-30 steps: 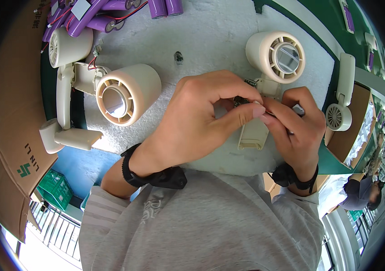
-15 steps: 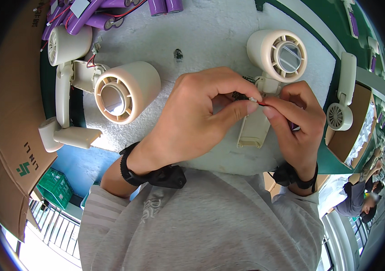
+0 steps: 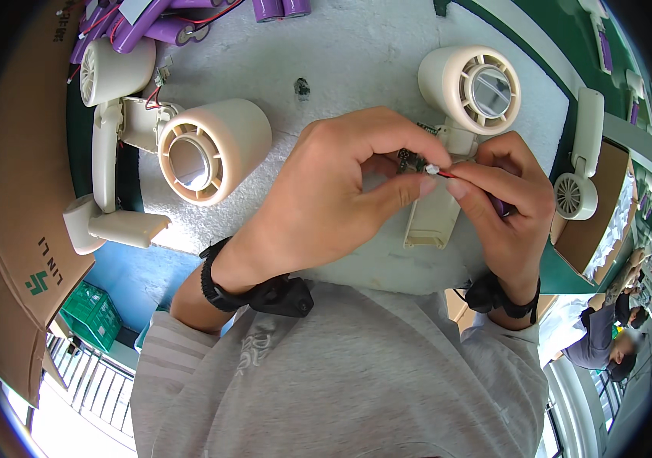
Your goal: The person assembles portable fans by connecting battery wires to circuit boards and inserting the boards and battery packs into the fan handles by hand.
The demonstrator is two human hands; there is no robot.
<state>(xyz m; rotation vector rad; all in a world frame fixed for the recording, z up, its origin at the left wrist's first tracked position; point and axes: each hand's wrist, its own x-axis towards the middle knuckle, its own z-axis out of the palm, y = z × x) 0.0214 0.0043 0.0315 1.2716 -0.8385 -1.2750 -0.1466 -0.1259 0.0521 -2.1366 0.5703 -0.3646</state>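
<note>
Left forearm (image 3: 194, 308) angled inward from lower left; left hand (image 3: 345, 195) held back upward, left wrist (image 3: 240, 269) nearly straight. Left forefinger (image 3: 410, 137) arched, left thumb (image 3: 402, 191) extended beneath; a pinch is formed. Right wrist (image 3: 517, 275) held upright, right hand (image 3: 511, 187) turned inward; right forefinger (image 3: 486, 174) and right thumb (image 3: 469, 200) pinched, other fingers curled. Fingertips of both hands nearly met.

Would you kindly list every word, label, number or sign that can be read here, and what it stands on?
I leave the wording uncopied, but this is where it stands:
Brown cardboard box: dark capital lettering beside a green angular emblem; more dark characters higher up.
Grey shirt: pale chest lettering, too distorted to read.
Small circuit board at the left hand: any marking too small to read.
</note>
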